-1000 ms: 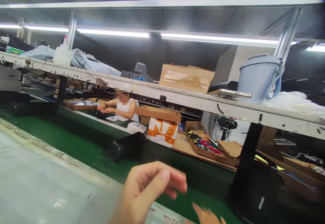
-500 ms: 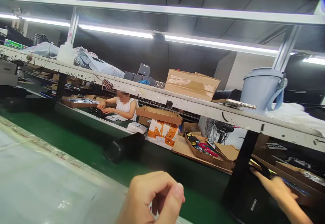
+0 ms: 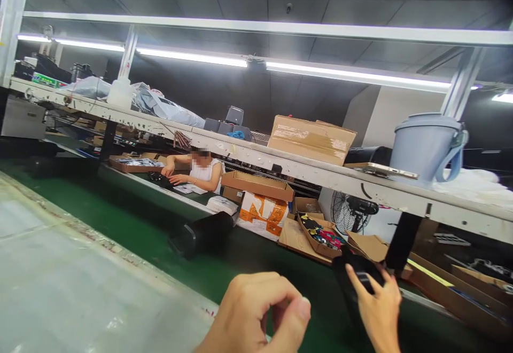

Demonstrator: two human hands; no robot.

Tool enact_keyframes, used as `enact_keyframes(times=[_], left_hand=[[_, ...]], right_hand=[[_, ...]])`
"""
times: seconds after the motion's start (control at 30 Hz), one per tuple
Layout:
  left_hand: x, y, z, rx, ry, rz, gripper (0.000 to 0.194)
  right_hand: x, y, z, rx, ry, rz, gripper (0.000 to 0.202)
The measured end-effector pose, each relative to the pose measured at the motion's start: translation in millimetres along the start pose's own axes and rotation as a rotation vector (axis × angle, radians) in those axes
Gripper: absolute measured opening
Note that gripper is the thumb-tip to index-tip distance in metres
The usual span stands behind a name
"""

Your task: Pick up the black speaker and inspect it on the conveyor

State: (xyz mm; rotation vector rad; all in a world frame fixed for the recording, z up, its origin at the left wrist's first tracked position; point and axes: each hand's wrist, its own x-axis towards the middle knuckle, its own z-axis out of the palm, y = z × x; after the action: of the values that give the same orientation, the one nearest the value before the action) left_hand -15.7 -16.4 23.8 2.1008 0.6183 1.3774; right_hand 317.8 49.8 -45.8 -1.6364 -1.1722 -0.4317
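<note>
My right hand [image 3: 379, 310] grips a black rounded speaker-like unit [image 3: 352, 273] from its right side, holding it over the green conveyor belt [image 3: 132, 230] at the lower right. My left hand [image 3: 256, 315] hovers low in the middle of the view. Its fingers are curled in against the thumb, and nothing shows between them. A second black cylindrical unit [image 3: 202, 233] lies on its side on the belt, further off and to the left of both hands.
A pale worktop [image 3: 60, 283] runs along the belt's near side. Across the belt a co-worker [image 3: 200, 169] sits handling items. Open cartons [image 3: 320, 235], a fan [image 3: 352, 211] and a black post [image 3: 403, 241] stand beyond. An overhead shelf [image 3: 280, 166] carries a box and a blue bucket [image 3: 427, 144].
My right hand reached to the black unit standing at the right, took hold of it and drew it left toward me. My left hand's fingers curled shut.
</note>
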Motion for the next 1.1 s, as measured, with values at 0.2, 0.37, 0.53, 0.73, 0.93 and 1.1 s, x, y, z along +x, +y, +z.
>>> enact_keyframes(times=[0.2, 0.37, 0.53, 0.73, 0.93, 1.1], left_hand=[[7, -10, -2.2, 0.045, -0.067, -0.112, 0.032], [14, -19, -17.4, 0.045, 0.100, -0.085, 0.022], [21, -51, -26.1, -0.168, 0.030, -0.037, 0.044], [-15, -114, 21.9, -0.898, -0.362, -0.264, 0.087], [-69, -125, 35.8, -0.972, -0.254, -0.262, 0.072], [-66, -133, 40.4, -1.235, -0.304, -0.464, 0.052]], right_hand=[[-14, -45, 7, 0.256, 0.033, 0.111, 0.070], [-23, -99, -14, 0.513, 0.070, 0.354, 0.062], [-43, -154, -42, 0.812, -0.152, 0.453, 0.042], [-78, -159, -25, 0.959, -0.487, 0.684, 0.046], [-90, -146, -3, 1.021, -0.414, 0.834, 0.071], [-121, -137, 11, 1.000, -0.376, 0.655, 0.093]])
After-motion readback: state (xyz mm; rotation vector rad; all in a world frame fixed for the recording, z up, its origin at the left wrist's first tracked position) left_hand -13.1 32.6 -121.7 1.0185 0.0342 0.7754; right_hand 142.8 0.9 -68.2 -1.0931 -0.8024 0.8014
